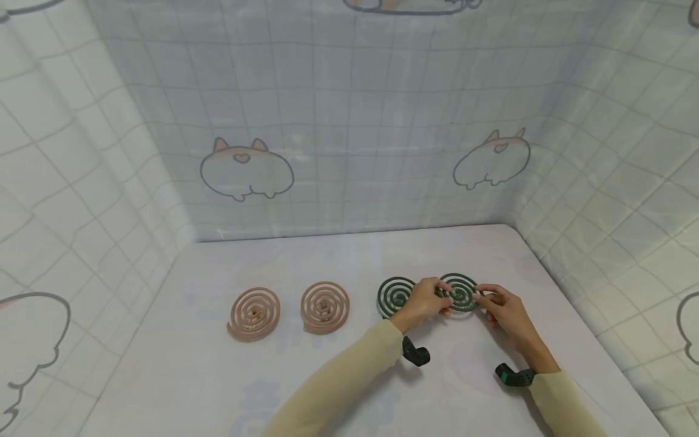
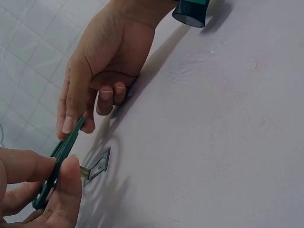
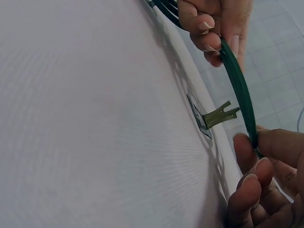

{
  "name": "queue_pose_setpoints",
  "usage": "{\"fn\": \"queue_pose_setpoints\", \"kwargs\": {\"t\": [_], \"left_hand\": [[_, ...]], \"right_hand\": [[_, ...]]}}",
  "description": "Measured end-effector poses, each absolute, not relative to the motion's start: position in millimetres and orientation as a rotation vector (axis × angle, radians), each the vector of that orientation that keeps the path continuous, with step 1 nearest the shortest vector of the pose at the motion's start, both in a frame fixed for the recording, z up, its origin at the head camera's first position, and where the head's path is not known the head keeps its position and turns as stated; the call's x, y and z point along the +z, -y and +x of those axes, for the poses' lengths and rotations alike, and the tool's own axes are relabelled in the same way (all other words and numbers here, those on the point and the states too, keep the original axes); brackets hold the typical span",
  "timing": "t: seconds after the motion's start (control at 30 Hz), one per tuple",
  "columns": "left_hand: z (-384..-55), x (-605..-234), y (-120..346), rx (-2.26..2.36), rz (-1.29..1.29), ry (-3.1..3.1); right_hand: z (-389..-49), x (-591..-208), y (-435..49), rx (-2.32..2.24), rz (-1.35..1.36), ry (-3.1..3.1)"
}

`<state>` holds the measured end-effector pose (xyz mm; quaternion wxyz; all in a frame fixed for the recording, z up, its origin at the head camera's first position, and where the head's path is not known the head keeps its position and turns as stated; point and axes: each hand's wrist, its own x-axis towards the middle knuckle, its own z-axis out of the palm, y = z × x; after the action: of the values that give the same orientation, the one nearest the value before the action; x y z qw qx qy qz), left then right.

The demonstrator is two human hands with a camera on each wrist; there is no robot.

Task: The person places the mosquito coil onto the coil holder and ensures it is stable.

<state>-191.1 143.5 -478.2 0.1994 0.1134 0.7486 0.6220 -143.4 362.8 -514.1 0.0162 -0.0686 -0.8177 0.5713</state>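
Both hands hold a green mosquito coil (image 3: 239, 88) by opposite edges. My left hand (image 1: 425, 298) pinches its left side between thumb and fingers, and my right hand (image 1: 508, 312) pinches the right side. Under the coil, a small metal stand (image 3: 221, 115) with a forked upright rises from a flat base on the table. In the right wrist view the fork's tips come close to the coil's underside; I cannot tell whether they touch. Another green coil (image 1: 400, 300) lies just left of my left hand, which partly hides it.
Two brown coils (image 1: 253, 312) sit farther left on the white table (image 1: 180, 376). Tile-patterned curtains (image 1: 355, 121) stand behind and on both sides. Dark devices, one at the left wrist (image 1: 416, 352) and one at the right wrist (image 1: 514, 375), stick out over the table.
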Motion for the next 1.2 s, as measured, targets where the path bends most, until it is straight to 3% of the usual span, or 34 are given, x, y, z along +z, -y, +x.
{"fn": "queue_pose_setpoints", "kwargs": {"t": [1.2], "left_hand": [[-194.3,-475.2,-150.7,1.692,0.326,-2.174]], "right_hand": [[-145.7,-514.3,-362.7,1.792,-0.287,2.53]]}}
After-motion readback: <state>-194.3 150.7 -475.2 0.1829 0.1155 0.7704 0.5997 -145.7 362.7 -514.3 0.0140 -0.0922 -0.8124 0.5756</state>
